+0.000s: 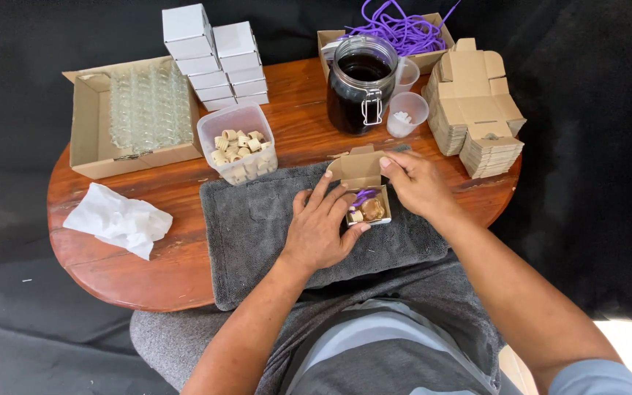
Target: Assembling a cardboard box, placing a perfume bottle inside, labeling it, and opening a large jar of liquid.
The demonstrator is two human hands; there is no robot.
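A small open cardboard box (362,174) rests on a grey towel (257,219), its lid flap raised. Inside lies a small corked bottle of amber liquid (371,211) on purple shredded filler. My left hand (321,230) steadies the box from the left, fingers along its side. My right hand (418,183) grips the box's right edge and lid with thumb and fingers.
A round wooden table (111,256) carries a clip-top jar of dark liquid (360,84), plastic cups (407,115), flat brown box blanks (477,102), a tub of corks (239,146), stacked white boxes (213,58), a carton of glass bottles (140,110), purple filler (404,29) and white tissue (115,219).
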